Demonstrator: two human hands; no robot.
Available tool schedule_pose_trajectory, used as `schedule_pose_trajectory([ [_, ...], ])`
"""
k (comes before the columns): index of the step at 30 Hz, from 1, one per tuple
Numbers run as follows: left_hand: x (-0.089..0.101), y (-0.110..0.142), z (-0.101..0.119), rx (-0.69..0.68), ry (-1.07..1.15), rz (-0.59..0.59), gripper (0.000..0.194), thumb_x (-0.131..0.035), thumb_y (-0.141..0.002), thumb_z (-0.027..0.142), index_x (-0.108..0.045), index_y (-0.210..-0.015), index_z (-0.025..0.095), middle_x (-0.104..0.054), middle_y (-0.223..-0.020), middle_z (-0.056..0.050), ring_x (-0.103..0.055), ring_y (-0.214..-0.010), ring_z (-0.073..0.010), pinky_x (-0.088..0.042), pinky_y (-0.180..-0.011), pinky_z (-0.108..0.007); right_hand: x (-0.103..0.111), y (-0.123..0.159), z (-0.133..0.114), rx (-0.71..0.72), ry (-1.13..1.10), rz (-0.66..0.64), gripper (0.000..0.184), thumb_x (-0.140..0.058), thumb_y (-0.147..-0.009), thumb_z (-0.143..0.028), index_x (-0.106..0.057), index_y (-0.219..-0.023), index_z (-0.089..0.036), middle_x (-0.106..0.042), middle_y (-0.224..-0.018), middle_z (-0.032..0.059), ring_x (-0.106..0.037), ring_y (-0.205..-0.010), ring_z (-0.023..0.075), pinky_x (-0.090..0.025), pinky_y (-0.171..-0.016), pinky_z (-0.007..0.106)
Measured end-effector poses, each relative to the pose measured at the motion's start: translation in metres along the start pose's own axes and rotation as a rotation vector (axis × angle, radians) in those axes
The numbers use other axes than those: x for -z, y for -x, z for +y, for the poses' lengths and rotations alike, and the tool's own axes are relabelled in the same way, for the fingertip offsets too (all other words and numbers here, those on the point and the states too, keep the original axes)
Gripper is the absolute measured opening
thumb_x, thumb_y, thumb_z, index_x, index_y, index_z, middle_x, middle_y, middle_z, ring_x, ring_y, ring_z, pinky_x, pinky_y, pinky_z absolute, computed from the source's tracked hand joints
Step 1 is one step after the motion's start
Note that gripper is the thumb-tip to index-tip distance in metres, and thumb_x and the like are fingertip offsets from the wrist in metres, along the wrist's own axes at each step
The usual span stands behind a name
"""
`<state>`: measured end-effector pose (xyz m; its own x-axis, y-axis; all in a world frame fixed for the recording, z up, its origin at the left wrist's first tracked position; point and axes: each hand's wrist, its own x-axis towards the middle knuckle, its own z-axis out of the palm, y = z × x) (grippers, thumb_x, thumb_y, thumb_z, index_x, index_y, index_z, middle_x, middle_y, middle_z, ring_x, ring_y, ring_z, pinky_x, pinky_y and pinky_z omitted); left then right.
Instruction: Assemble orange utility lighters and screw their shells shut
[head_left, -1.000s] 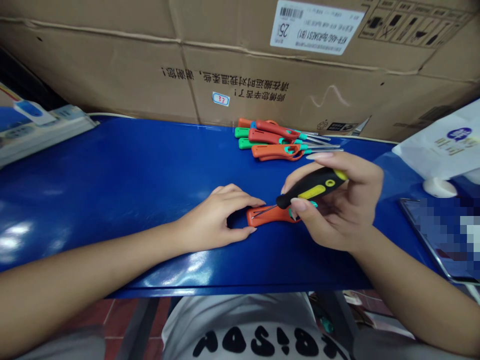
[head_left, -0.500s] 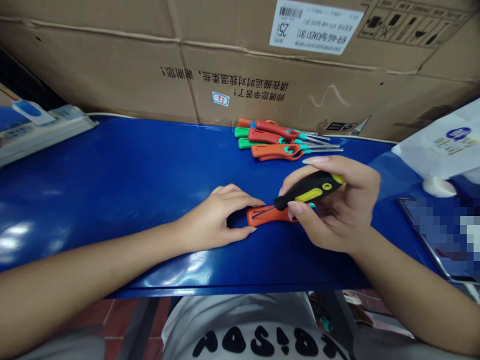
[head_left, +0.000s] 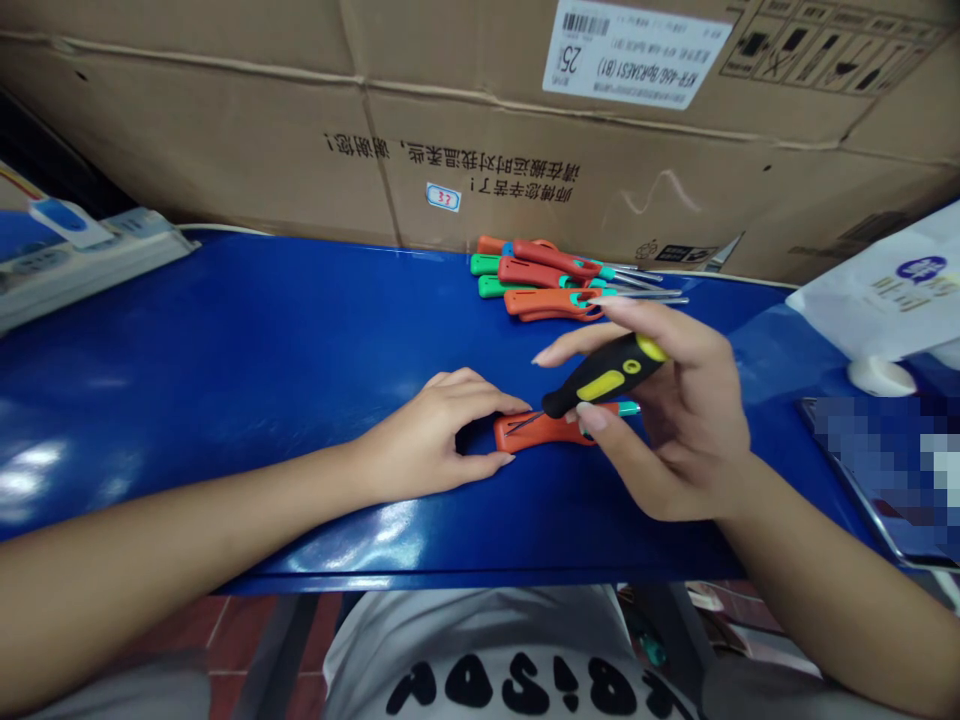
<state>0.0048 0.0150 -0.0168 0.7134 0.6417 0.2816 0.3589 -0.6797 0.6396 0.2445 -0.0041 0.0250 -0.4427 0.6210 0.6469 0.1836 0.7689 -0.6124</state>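
Observation:
An orange long-nosed lighter (head_left: 541, 430) lies on the blue tabletop (head_left: 300, 330). My left hand (head_left: 433, 436) pinches its left end between thumb and fingers. In my right hand (head_left: 675, 410) is a black and yellow screwdriver (head_left: 604, 376), held at a slant. The shaft points down and left, its tip at the left part of the lighter's body; whether it sits in a hole I cannot tell. My right thumb and fingers partly cover the lighter's trigger area. Its turquoise collar shows past the screwdriver.
Several red, orange and green lighters (head_left: 551, 275) lie piled against a large cardboard box (head_left: 262, 130) at the back. A power strip (head_left: 97, 265) stands at the left. On the right are a white bag (head_left: 885, 290), a small white case (head_left: 881, 377) and a phone (head_left: 892, 480).
My right hand has shifted slightly left and its fingers have loosened and changed position around the screwdriver handle. The handle has tilted a little. My left hand stays on the lighter.

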Motion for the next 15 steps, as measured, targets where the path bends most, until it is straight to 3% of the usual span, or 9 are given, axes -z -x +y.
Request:
schedule_pose_trajectory([
  [2, -0.0002, -0.0001, 0.0003, -0.006, -0.002, 0.003, 0.038, -0.074, -0.088, 0.028, -0.066, -0.125, 0.021, -0.074, -0.113, -0.007, -0.063, -0.107, -0.0246, -0.045, -0.099, -0.041, 0.0008, -0.0022, -0.0019, 0.012, 0.065, 0.017, 0.068, -0.072, -0.087, -0.019, -0.047, -0.147, -0.039, -0.069, -0.129, 0.0073, -0.072, -0.090, 0.0254, -0.064, -0.063, 0.038],
  [6, -0.0007, -0.0006, 0.0004, 0.000, 0.004, -0.001, 0.038, -0.074, -0.088, 0.025, -0.066, -0.125, 0.022, -0.074, -0.114, -0.006, -0.064, -0.107, -0.0237, -0.045, -0.099, -0.039, 0.0019, -0.0060, -0.0018, 0.165, 0.287, 0.117, 0.058, -0.085, -0.076, -0.020, -0.064, -0.129, -0.031, -0.077, -0.109, 0.0048, -0.073, -0.078, 0.0214, -0.064, -0.072, 0.035],
  [8, -0.0009, -0.0006, -0.0003, -0.001, 0.010, 0.002, 0.039, -0.075, -0.088, 0.025, -0.066, -0.126, 0.022, -0.074, -0.115, -0.006, -0.064, -0.108, -0.0240, -0.044, -0.099, -0.039, 0.0022, -0.0056, -0.0008, 0.164, 0.283, 0.113, 0.058, -0.082, -0.080, -0.022, -0.062, -0.134, -0.030, -0.076, -0.111, 0.0051, -0.074, -0.082, 0.0211, -0.063, -0.070, 0.034],
  [12, -0.0006, 0.0003, -0.0011, -0.020, 0.016, 0.002, 0.038, -0.075, -0.089, 0.029, -0.065, -0.125, 0.021, -0.074, -0.114, -0.006, -0.063, -0.109, -0.0240, -0.044, -0.099, -0.039, 0.0028, -0.0027, 0.0014, 0.012, 0.102, 0.058, 0.060, -0.061, -0.096, -0.026, -0.043, -0.152, -0.036, -0.069, -0.130, 0.0067, -0.074, -0.091, 0.0217, -0.063, -0.065, 0.034],
  [15, -0.0003, 0.0002, -0.0003, -0.029, 0.014, -0.006, 0.040, -0.077, -0.089, 0.033, -0.066, -0.125, 0.019, -0.074, -0.113, -0.007, -0.063, -0.107, -0.0237, -0.043, -0.098, -0.039, 0.0042, -0.0016, 0.0026, 0.065, 0.157, 0.098, 0.060, -0.072, -0.089, -0.023, -0.053, -0.145, -0.035, -0.072, -0.125, 0.0048, -0.073, -0.079, 0.0187, -0.060, -0.062, 0.032],
])
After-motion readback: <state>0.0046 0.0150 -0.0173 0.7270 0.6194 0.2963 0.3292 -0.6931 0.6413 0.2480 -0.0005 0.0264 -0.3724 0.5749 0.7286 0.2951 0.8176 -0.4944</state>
